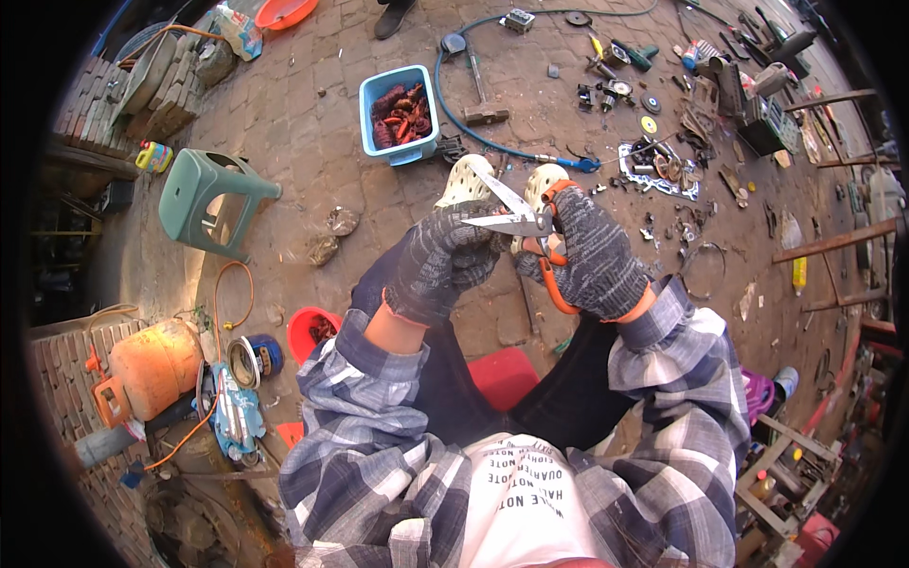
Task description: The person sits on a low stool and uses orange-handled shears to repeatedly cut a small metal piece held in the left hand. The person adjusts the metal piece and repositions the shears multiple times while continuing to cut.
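Note:
My right hand, in a grey knit glove, holds a pair of scissors with orange-covered handles. The blades are spread apart and point left, across my left hand's fingers. My left hand, gloved the same way, is curled with a small reddish thing at its fingertips, mostly hidden by the blades and glove. Beyond my shoes stands a blue plastic basin holding dark red crayfish. Left of my legs is a red bucket with more dark red pieces inside.
A green plastic stool stands at the left, an orange gas cylinder below it. A sledgehammer and a blue hose lie by the basin. Metal parts and a gasket are scattered at the right. Another person's shoe is at the top.

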Available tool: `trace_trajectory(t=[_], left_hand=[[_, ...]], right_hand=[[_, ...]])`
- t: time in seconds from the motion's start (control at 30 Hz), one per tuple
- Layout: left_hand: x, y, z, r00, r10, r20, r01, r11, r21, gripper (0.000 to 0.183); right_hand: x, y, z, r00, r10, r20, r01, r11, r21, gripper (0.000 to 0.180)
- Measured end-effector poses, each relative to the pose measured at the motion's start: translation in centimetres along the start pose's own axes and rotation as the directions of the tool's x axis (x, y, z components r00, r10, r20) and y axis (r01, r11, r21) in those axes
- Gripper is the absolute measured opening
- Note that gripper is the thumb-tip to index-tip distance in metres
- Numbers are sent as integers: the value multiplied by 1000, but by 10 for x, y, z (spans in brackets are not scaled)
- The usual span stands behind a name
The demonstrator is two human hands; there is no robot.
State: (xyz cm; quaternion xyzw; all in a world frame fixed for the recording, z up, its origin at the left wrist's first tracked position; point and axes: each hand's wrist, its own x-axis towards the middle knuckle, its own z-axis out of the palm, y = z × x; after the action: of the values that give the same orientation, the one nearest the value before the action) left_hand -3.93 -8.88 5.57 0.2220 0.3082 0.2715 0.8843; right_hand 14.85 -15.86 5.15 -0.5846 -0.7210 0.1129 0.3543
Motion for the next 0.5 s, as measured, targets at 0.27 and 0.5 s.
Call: trace_trajectory(t=[0.27, 0.5], left_hand=[[-2, 3, -3, 998, -58, -13, 58, 998, 6, 24], [4, 6, -14, 989, -146, 28, 147, 988, -51, 18]], right_hand=[[3, -5, -8, 998, 38, 57, -28, 984, -174, 44], [0, 1, -3, 979, 50, 200, -2, 972, -237, 38]])
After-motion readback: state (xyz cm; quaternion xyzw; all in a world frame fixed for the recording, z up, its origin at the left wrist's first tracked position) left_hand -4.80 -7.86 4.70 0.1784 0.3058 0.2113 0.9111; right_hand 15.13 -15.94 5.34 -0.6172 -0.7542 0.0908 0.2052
